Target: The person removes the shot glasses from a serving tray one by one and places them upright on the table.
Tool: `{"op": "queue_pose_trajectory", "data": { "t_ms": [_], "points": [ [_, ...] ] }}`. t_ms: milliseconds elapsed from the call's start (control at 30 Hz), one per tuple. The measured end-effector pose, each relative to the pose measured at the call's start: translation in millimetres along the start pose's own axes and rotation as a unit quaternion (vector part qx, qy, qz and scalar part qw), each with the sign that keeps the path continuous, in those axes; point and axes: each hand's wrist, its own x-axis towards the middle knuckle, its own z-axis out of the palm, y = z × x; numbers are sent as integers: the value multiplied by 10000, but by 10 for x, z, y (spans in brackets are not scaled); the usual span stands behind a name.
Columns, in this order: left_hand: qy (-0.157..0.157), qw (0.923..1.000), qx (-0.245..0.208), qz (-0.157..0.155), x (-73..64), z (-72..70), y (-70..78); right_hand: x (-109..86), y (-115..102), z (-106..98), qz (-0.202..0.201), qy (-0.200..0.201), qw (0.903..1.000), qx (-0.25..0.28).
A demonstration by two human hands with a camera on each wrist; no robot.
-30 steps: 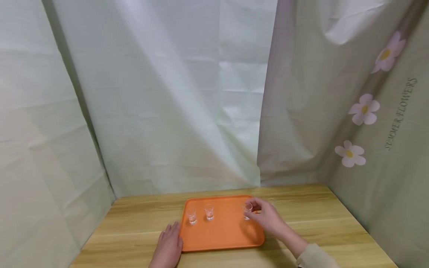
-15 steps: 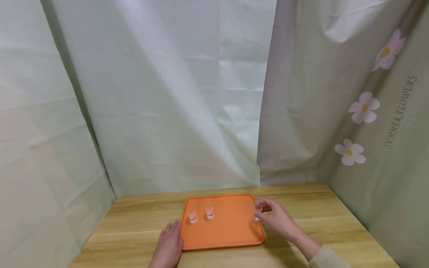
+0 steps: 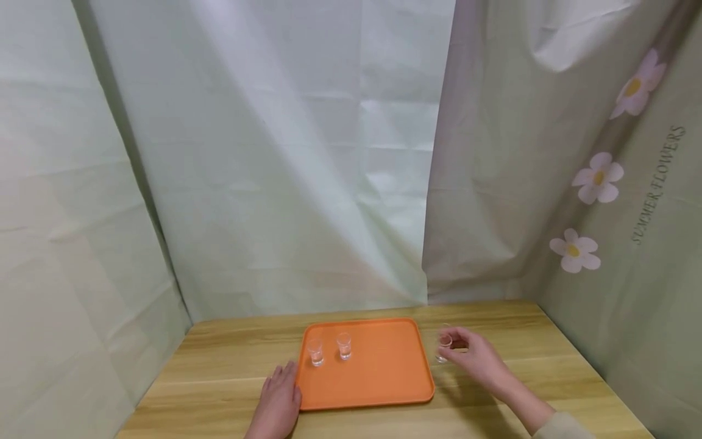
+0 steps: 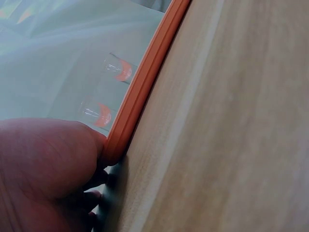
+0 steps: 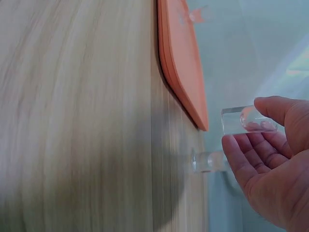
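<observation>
My right hand point(image 3: 478, 358) pinches a small clear shot glass point(image 5: 235, 121) between thumb and fingers. It holds the glass above the table just right of the orange tray point(image 3: 378, 381). In the right wrist view, another shot glass point(image 5: 208, 162) stands on the wood beyond the fingers; in the head view the hand largely hides it. Two more clear shot glasses stand upright on the tray, one point(image 3: 316, 355) near its left edge and one point(image 3: 344, 347) slightly farther back. My left hand point(image 3: 276, 401) rests at the tray's left side, thumb touching the rim point(image 4: 126, 123).
The tray lies on a wood-grain table point(image 3: 219, 366). Pale green sheeting point(image 3: 296, 183) hangs behind the table and along both sides. White flowers point(image 3: 581, 251) and lettering decorate the right-hand sheet.
My right hand has carried its shot glass rightward, from above the tray's right part to beyond its right edge. The left hand and the two glasses on the tray have stayed put.
</observation>
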Motion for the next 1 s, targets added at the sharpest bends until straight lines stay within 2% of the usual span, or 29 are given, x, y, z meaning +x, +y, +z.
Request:
{"op": "queue_pose_trajectory", "data": {
  "t_ms": [167, 333, 600, 833, 1000],
  "points": [
    [16, 9999, 115, 23, 1, 18, -19, -13, 7, -90, 32, 14, 9998, -171],
    [112, 9999, 72, 54, 10, 11, -23, -13, 25, -180, 54, 192, 9994, -266],
    [-49, 9999, 51, -93, 10, -23, -10, 38, 98, -301, -60, 301, 9990, -329],
    [-217, 9996, 44, -173, 16, -61, 42, 96, 214, -412, 139, 431, 9979, -461],
    [-225, 9996, -76, -175, 10, -72, 98, 121, 320, -459, 297, 421, 9975, -476]
  ]
}}
